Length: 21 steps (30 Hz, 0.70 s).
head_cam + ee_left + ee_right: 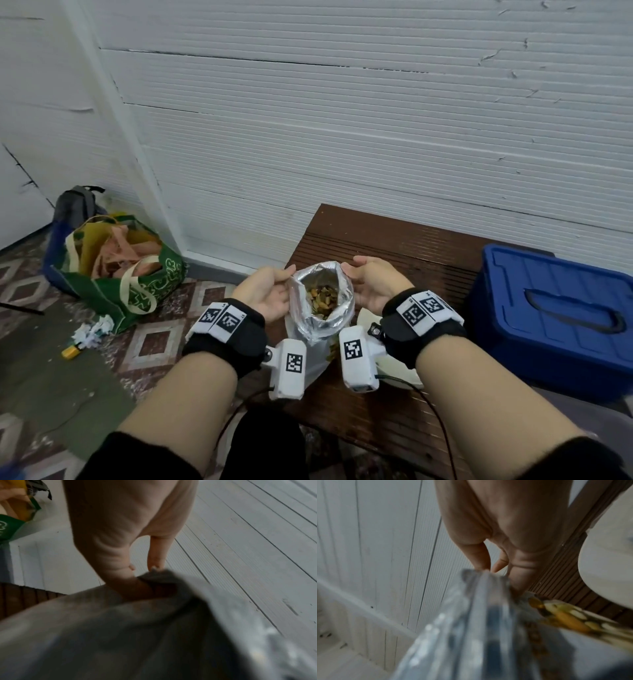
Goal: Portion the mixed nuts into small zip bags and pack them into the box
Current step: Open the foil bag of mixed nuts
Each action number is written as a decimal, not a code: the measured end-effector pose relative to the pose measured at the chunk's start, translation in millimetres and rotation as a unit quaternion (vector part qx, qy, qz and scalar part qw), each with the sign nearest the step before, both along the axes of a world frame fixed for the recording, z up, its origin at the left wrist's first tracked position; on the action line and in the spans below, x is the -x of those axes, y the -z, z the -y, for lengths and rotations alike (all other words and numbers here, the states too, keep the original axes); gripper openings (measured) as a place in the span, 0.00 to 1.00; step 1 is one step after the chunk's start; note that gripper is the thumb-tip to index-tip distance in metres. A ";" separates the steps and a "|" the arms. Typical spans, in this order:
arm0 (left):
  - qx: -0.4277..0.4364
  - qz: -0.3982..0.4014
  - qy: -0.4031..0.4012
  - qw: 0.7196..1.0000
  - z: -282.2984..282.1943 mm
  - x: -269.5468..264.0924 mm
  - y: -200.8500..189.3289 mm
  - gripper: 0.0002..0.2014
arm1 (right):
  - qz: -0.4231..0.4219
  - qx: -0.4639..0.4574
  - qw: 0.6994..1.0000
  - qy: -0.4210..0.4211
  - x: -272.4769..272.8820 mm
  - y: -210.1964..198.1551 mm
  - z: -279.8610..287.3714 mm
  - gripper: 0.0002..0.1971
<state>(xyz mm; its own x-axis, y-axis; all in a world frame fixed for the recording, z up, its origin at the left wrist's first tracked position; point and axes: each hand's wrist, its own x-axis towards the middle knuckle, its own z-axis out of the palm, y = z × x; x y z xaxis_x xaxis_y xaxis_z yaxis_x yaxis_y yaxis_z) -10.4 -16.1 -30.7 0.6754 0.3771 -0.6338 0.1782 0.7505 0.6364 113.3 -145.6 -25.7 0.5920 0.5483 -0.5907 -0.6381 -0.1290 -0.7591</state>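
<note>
A silver foil bag (317, 320) stands open above the brown slatted table (394, 240), with mixed nuts (322, 299) showing inside. My left hand (270, 291) pinches the left edge of its mouth. My right hand (371, 284) pinches the right edge, so the mouth is pulled wide. In the left wrist view my thumb (137, 588) presses into the foil bag (154, 635). The right wrist view shows my fingers (481, 555) on the foil bag's rim (481, 601), with printed nuts on its outer side. A blue lidded box (555, 315) sits at the right.
A white plate (387, 363) lies on the table under my right wrist. On the tiled floor at the left stand a green tote bag (116, 274) and a grey backpack (77, 204), with crumpled paper (92, 332) nearby. A white ribbed wall rises behind the table.
</note>
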 end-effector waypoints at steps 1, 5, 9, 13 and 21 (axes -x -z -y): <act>0.015 0.007 -0.007 1.000 -0.7 -1.5 2.7 0.05 | -0.009 -0.003 1.000 0.007 -0.3 0.9 1.2 0.17; 0.018 -0.004 0.013 1.000 -7.9 -7.7 11.2 0.06 | -0.014 0.000 1.000 0.016 1.0 3.6 3.7 0.16; -0.064 -0.024 0.068 0.995 -6.0 -10.1 0.5 0.10 | 0.048 0.032 0.998 -0.018 -2.8 7.4 6.0 0.09; -0.265 -0.078 0.143 0.950 5.4 -4.8 -13.8 0.18 | 0.161 0.080 0.979 -0.097 -5.9 0.1 6.5 0.14; -0.493 -0.157 0.188 0.835 21.9 6.0 -4.0 0.35 | 0.438 0.122 0.866 -0.208 -10.2 -9.6 7.3 0.16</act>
